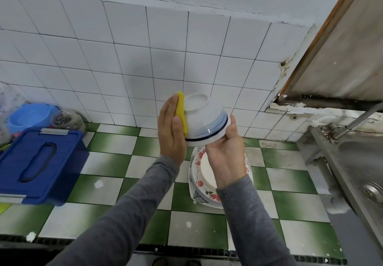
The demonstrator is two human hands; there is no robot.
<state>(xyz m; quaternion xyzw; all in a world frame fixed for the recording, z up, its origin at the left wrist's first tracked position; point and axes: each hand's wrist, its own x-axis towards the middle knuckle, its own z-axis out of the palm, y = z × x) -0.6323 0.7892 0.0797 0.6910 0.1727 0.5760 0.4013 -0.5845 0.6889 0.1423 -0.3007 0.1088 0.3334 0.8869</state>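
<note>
Step in hand: wiping the outside of the blue-banded bowl, judging by the cloth on its wall.
Bowl: upside down and tilted, held in the air above the stack of floral plates on the checkered counter.
Left hand: fingers straight and together, flat palm pressing the yellow cloth against the bowl's side.
Right hand: fingers and thumb curled round the rim from below.
Doing it well: turn the bowl with the rim hand, keep the cloth flat, and sweep from foot ring to rim.
Risk: a glazed bowl could slip onto the plates.
</note>
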